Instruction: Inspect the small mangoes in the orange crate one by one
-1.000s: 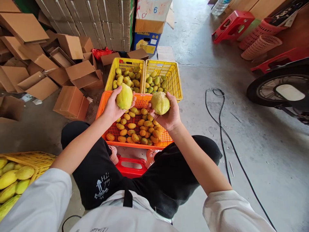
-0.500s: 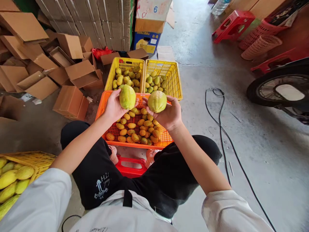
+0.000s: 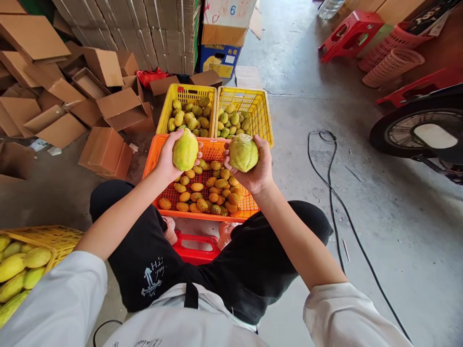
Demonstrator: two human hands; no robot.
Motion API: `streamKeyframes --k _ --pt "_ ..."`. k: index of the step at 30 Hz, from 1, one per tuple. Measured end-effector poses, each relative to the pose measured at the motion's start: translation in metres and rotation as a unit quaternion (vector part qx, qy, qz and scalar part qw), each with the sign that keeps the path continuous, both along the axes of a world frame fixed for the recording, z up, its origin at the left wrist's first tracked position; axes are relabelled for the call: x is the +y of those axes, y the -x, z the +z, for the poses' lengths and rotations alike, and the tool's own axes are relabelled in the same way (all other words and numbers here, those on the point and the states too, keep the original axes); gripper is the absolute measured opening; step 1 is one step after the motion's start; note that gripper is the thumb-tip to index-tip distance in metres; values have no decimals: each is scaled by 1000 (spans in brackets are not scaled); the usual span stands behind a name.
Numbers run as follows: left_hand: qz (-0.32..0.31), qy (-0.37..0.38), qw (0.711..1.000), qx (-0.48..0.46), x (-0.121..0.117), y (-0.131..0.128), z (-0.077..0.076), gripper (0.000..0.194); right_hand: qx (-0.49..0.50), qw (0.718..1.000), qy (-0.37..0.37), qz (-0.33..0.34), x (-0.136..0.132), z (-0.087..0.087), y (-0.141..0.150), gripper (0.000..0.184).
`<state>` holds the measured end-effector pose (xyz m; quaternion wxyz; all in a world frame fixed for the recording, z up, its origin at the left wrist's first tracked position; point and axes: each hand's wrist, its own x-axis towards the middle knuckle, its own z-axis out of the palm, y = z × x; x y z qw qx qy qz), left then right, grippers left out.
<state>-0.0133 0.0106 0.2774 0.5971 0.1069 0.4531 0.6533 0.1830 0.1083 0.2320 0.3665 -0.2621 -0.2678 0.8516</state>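
Note:
My left hand (image 3: 167, 158) is closed around a yellow-green melon-like fruit (image 3: 185, 150), which is long and lightly ribbed. A rounder, greener fruit (image 3: 244, 153) of the same sort sits in my right hand (image 3: 263, 168), with my fingers wrapped round it. I hold both fruits apart, side by side above the far part of an orange crate (image 3: 202, 217). Many smaller orange-yellow fruits (image 3: 197, 187) lie loose in that crate. Part of each hand's fingers is hidden behind its fruit.
Two yellow crates (image 3: 262, 106) with greenish fruits stand beyond the orange one. At lower left is another yellow crate (image 3: 60, 243) of larger yellow fruits. Cardboard boxes (image 3: 121, 107) pile up at left. A black cable (image 3: 331, 190) and a wheel (image 3: 408, 130) are at right.
Both fruits have been turned in my hands. My fingers have closed further round them; the left fruit shifted slightly left and the right one slightly right.

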Motion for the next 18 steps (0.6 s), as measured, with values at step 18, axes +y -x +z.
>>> streamKeyframes --k 18 --pt "44 -10 998 -41 3 3 -2 40 24 1000 12 6 2 3 -1 38"
